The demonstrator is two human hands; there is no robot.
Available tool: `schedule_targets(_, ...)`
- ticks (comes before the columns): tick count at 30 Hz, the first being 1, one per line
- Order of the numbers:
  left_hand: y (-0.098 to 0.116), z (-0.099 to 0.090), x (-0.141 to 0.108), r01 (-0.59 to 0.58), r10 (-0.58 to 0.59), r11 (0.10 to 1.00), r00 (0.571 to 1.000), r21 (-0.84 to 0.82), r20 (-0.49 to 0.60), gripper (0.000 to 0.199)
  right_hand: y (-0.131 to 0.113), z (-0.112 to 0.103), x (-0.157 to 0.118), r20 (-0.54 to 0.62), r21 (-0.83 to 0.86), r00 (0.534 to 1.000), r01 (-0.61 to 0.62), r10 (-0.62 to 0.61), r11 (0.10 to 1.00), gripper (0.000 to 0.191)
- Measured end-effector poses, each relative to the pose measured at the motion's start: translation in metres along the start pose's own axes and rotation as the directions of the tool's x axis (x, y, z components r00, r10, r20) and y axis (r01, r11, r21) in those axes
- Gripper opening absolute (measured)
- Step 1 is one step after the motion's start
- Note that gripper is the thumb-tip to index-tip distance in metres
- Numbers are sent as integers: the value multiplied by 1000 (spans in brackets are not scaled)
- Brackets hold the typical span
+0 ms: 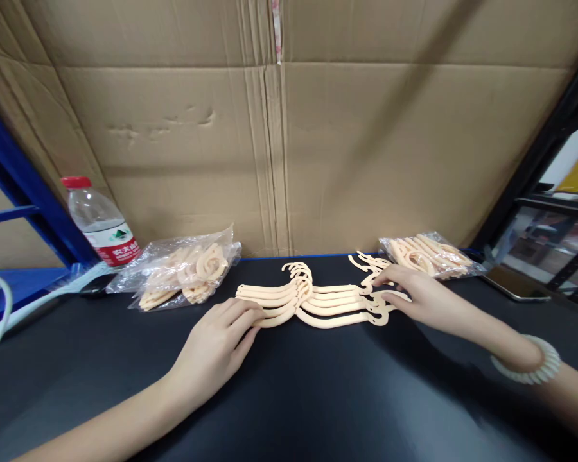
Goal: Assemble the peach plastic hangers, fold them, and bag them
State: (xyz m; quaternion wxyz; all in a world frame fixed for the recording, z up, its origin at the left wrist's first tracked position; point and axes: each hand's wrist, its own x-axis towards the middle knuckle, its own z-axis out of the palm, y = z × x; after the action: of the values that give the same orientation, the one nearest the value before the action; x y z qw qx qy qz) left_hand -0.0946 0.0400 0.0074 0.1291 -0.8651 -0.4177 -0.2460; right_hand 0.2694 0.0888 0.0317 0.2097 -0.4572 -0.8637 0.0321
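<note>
Several cream plastic clothes hangers (pixel 337 319) lie side by side in a row on the black tabletop, with their curved hooks (pixel 301 279) bunched in the middle. My left hand (pixel 221 340) is closed over their left ends, its thumb at the near side and its fingers across the top. At the right ends sit several small wavy cream pieces with hooked tips (pixel 378 316). Around these my right hand (pixel 409 292) bends its thumb and forefinger, which pinch at one piece; the exact contact is partly hidden by the fingers.
Clear bags of cream plastic parts lie at the back left (pixel 187 269) and back right (pixel 426 255). A red-capped water bottle (pixel 101 221) leans at the left near a pale cable (pixel 43 301). A phone-like slab (pixel 515 284) rests at right. Cardboard (pixel 366 147) walls the back.
</note>
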Motion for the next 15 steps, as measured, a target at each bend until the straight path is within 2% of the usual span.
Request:
schedule_targets(2,4,-1,0,20,-20,1000,999,-3,36,23,-14,12,-3,-59,6,998,25,-24,1000,38)
schedule_targets(3,6,-2,0,25,-25,1000,998,-1,58,26,-20,18,-4,-49,-21,997,59,-60,998,47)
schedule_targets(7,5,2,-5,12,-18,999,986,35,166,46,-29,34,-7,103,-152,985,156,-141,976,74)
schedule_targets(11,-7,11,-12,57,-68,997,967,51,244,57,-15,33,-5,138,-226,984,142,-113,964,73)
schedule_targets(15,-14,16,-15,78,-81,997,948,22,307,60,-9,31,-2,85,-196,990,130,-115,972,61)
